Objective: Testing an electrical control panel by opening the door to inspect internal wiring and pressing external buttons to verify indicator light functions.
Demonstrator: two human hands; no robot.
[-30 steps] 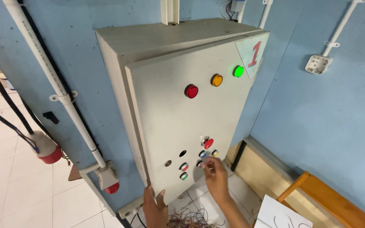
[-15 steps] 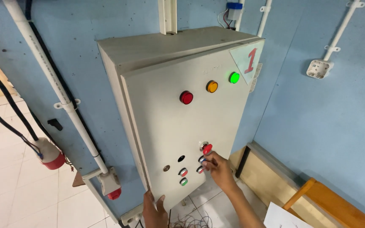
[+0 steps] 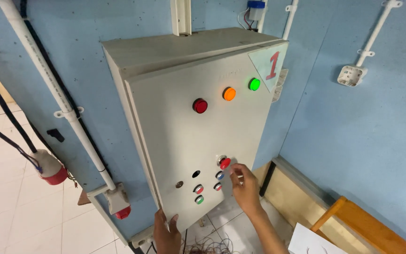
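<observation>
A grey metal control cabinet (image 3: 189,127) hangs on a blue wall, its door slightly ajar. Red (image 3: 200,106), orange (image 3: 229,93) and green (image 3: 254,84) pilot lamps sit across the upper door. Lower down are a red mushroom button (image 3: 224,162), several small push buttons (image 3: 199,189) and an empty round hole (image 3: 196,174). My right hand (image 3: 245,186) touches the door just right of the mushroom button, fingers near the small buttons. My left hand (image 3: 166,230) presses flat against the door's bottom edge.
A white conduit (image 3: 57,94) runs diagonally down the wall at left, ending at a grey socket with a red cap (image 3: 119,202). A red and grey plug (image 3: 48,167) hangs on black cables. Loose wires (image 3: 212,244) lie on the tiled floor. A wooden frame (image 3: 367,226) stands at lower right.
The view has shifted so the cabinet sits slightly lower and left. My right hand has slid from the buttons a little to the right of the mushroom button. My left hand stays at the door's bottom.
</observation>
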